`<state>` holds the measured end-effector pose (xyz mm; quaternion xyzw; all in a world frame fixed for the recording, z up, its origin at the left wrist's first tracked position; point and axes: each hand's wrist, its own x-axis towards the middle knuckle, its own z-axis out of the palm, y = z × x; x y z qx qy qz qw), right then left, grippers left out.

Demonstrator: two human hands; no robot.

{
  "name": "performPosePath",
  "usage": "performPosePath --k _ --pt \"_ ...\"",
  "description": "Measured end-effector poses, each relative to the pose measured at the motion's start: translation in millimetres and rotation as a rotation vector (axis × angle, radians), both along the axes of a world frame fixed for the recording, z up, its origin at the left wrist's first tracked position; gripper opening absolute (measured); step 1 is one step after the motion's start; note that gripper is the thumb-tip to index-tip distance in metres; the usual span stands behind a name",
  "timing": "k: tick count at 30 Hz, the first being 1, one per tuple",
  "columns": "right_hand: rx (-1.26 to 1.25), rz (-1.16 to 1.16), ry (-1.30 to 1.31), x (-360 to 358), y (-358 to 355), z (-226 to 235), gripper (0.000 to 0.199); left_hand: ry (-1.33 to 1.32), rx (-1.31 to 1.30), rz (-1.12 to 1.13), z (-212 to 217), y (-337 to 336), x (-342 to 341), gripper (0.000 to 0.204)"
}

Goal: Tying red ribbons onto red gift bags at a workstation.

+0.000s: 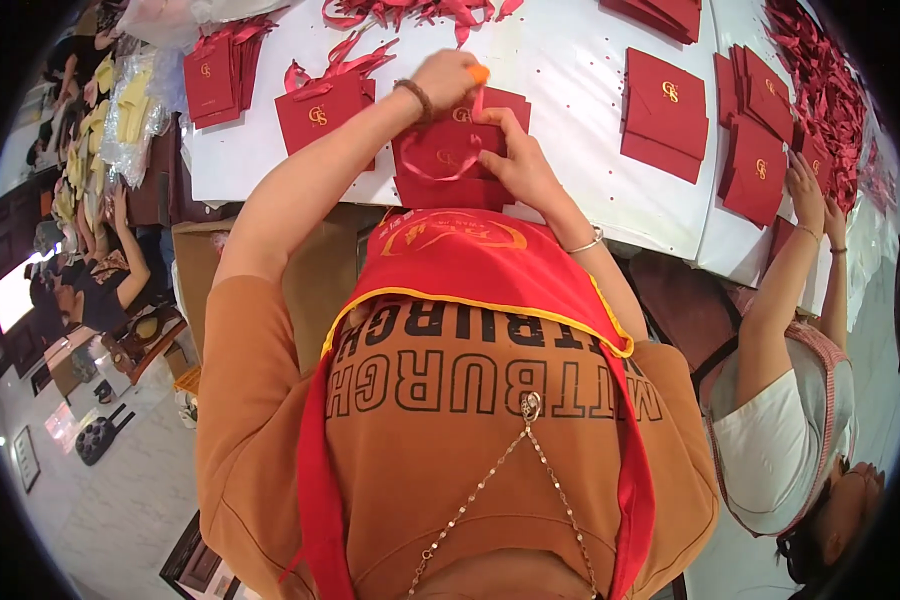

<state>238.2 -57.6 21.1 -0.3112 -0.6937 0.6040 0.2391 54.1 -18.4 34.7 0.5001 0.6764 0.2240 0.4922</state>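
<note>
My left hand [444, 82] is closed at the top edge of a dark red paper gift bag [438, 190], its fingertips pinching a pink ribbon [478, 98]. A small orange piece [479, 74] shows at those fingertips; its kind I cannot make out. Down over the bag's front hangs a loop of the ribbon. On the right side of the bag is my right hand [522, 168], thumb and forefinger apart, with the ribbon passing by their tips. More red bags lie stacked under this one. A bracelet circles each wrist.
White-covered tables hold flat red bags [667, 115], ribboned bags [320, 115] and a ribbon heap [820, 90]. At right, another person's hand [805, 190] touches bags [755, 170]. A cardboard box [260, 255] stands below the table's left edge. Other people work at far left.
</note>
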Motion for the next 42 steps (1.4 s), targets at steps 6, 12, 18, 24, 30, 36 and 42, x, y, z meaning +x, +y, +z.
performPosePath --k 6,12,18,24,30,36,42 --pt "-0.069 0.095 -0.042 4.1 1.7 20.5 0.04 -0.209 0.031 0.319 31.2 19.1 -35.1 0.025" --pt "-0.421 -0.099 0.409 0.7 2.6 15.2 0.04 -0.838 0.111 0.486 39.8 -9.6 -38.5 0.036" --pt "-0.608 -0.195 0.598 -9.4 9.5 24.0 0.042 -0.998 0.045 0.538 34.6 -66.0 1.2 0.031" --pt "-0.614 -0.148 0.447 -1.8 14.8 20.1 0.032 -1.326 -0.109 0.376 -22.3 -85.7 8.8 0.027" --pt "-0.269 -0.481 0.091 27.5 31.4 -16.1 0.043 -0.025 0.127 0.408 -23.9 -85.2 -3.9 0.021" --pt "0.533 -0.506 -0.514 12.8 14.9 -9.4 0.031 0.542 0.698 0.048 -18.5 1.0 -30.9 0.022" --pt "0.597 -0.36 -0.3 2.2 8.0 -2.4 0.016 0.974 0.435 -0.057 -45.5 56.0 -21.7 0.02"
